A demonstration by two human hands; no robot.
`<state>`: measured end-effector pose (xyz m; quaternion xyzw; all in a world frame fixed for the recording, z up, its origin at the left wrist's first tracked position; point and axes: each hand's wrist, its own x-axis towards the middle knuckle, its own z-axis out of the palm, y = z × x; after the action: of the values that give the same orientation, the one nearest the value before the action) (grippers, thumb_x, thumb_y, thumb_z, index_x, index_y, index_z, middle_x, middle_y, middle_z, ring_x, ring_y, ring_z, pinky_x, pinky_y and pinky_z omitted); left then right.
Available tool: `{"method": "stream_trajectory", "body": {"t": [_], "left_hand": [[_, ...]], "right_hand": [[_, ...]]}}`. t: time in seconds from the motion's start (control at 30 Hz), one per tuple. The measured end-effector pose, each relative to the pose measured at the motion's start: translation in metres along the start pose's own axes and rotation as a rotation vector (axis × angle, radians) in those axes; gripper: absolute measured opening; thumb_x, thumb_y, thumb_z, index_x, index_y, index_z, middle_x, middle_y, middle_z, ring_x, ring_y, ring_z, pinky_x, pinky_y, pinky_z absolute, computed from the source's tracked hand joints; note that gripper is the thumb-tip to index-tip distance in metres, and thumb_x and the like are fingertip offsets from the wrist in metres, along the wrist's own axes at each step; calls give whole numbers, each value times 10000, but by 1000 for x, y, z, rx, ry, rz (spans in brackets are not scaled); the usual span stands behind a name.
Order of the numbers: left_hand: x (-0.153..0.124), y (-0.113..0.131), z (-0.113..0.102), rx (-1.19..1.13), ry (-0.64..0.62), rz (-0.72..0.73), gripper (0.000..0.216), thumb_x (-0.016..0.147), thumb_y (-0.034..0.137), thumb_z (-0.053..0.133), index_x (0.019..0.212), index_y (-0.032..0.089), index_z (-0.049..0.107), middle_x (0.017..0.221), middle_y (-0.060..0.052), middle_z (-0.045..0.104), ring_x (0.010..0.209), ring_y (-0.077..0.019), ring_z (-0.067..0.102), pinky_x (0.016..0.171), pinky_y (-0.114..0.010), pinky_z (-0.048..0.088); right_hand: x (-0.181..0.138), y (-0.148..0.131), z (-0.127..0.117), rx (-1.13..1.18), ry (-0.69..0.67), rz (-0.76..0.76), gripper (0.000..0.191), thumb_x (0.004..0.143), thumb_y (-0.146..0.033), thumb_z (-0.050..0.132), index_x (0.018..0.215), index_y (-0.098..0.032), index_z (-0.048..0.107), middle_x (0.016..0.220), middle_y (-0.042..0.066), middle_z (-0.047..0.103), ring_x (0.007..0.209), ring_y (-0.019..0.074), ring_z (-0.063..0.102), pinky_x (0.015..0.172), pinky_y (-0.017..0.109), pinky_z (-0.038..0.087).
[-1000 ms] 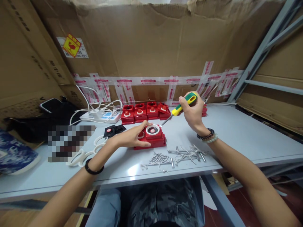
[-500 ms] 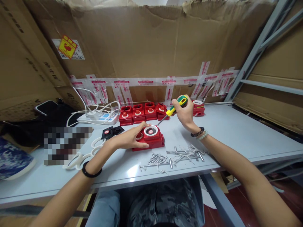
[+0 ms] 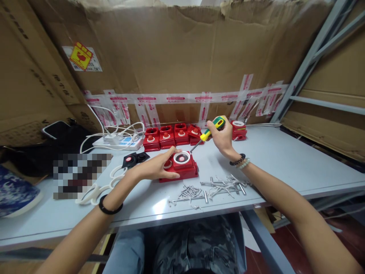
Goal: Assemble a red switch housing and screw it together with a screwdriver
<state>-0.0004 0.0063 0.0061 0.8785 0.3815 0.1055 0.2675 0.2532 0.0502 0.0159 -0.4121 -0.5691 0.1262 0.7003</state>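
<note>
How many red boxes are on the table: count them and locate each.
6: one box held by the left hand, four boxes in a row at the back, and another box just right of the right hand. More may be hidden behind these.

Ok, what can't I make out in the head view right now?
All in the head view:
Left end of the white-ringed red plastic box: partly covered by the left grip.
Tip contact of the yellow-and-green-handled screwdriver: too small to tell.
Print on the round red label: too small.
Whatever lies under the pixelated patch: blurred over.
Rest of the blue patterned item: cut off by the left edge.
</note>
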Motion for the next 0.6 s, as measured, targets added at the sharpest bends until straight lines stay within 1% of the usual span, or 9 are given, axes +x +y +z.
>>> {"method": "stream_trajectory", "body": {"t": [0.23,0.43,0.6], "left_hand": [[0,1,-1,18,-2,-6,852,745,549,671,1406,195,267,1531,-154,319,1373,-310,368,1113,-413,333],[0,0,0,7,-6,11,821,754,562,661,1386,200,283,1528,-152,322,1362,-308,383,1080,-402,384],[0,-1,1,-6,7,26,792,749,562,670,1361,218,306,1519,-142,336,1356,-305,392,1090,-411,376]], "right_hand": [[-2,-10,-1,-16,-17,-19,230,753,-317,642,718,-216,439,621,-59,433,554,99,450,519,265,426],[-2,-11,-3,-54,-23,-57,229,762,-326,632,717,-215,436,626,-61,422,561,93,438,523,256,410],[-4,-10,-2,-61,-45,-74,233,775,-339,631,726,-223,436,634,-59,419,564,104,436,537,274,412]]}}
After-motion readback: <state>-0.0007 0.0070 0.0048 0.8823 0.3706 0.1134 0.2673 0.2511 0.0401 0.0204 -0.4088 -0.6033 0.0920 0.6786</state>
